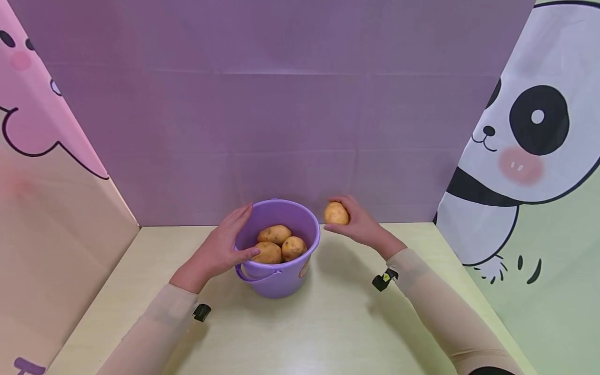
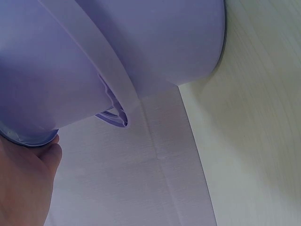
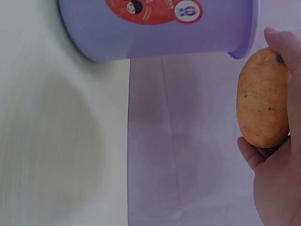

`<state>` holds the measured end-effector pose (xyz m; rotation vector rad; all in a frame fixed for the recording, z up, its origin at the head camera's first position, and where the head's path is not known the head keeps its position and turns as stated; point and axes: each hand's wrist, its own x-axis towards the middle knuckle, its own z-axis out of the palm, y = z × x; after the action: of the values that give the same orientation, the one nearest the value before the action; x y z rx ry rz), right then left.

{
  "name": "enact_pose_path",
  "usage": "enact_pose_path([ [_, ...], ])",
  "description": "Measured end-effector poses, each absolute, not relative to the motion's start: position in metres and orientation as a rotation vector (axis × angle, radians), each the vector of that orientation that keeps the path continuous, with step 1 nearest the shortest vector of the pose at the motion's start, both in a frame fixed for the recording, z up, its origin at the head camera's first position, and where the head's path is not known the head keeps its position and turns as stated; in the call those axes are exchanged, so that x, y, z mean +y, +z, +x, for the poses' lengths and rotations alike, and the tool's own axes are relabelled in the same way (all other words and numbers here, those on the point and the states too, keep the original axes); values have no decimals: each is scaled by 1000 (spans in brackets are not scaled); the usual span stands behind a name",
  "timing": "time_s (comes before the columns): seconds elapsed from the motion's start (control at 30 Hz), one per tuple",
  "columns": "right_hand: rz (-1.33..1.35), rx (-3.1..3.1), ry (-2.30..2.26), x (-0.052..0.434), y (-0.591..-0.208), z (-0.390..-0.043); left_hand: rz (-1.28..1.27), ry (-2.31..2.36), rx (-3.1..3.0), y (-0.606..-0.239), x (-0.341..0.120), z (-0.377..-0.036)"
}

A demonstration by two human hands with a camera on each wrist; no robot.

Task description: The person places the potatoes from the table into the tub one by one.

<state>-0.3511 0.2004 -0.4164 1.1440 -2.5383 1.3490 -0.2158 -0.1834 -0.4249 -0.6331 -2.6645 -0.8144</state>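
A purple bucket (image 1: 276, 284) stands on the table, its handle (image 1: 260, 278) hanging down at the front. Several potatoes lie inside, among them one at the back (image 1: 274, 234) and one at the right (image 1: 294, 248). My left hand (image 1: 220, 250) rests at the bucket's left rim, fingers extended along it and thumb reaching over the opening. In the left wrist view, part of the left hand (image 2: 23, 181) shows against the rim. My right hand (image 1: 358, 224) grips another potato (image 1: 336, 213) between thumb and fingers, raised right of the bucket and apart from it.
The pale wooden table (image 1: 300, 338) meets a purple back wall (image 1: 300, 114) just behind the bucket. A panel with a pink cartoon figure (image 1: 37, 99) stands on the left, and one with a panda (image 1: 520, 182) on the right.
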Motion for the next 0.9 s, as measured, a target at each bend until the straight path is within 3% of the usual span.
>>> enact_pose_path([
  [0.9, 1332, -2479, 1278, 160, -377, -339, -632, -790, -2666, -426, -184, -216],
])
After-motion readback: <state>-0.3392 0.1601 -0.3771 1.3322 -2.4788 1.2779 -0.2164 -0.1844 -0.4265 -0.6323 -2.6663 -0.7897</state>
